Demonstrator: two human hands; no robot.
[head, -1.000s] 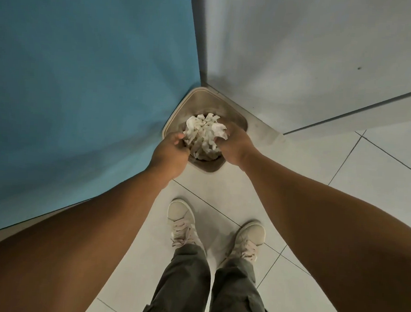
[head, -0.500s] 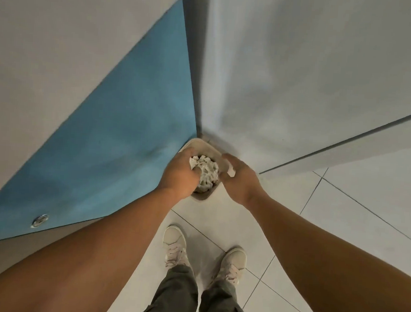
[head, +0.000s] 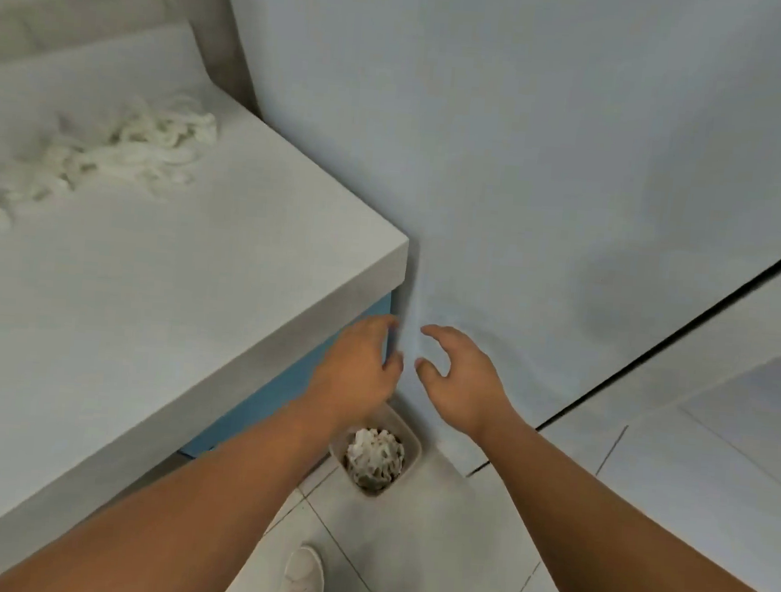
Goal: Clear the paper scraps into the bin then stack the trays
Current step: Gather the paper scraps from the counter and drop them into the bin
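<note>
Tiled floor [head: 412, 531], upright bin [head: 410, 442] holding scraps [head: 375, 451]

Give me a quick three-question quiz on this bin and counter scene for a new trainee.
1. True or false: both hands are empty right now.
2. Where do paper scraps still wait to be cleared? A) on the floor tiles B) on the counter C) in the right hand
3. Fill in: the bin stands on the ____, in the corner below the counter.

Key:
1. True: left hand and right hand hold nothing.
2. B: a loose pile of scraps lies on the counter.
3. Floor: the bin already holds a wad of scraps.
</note>
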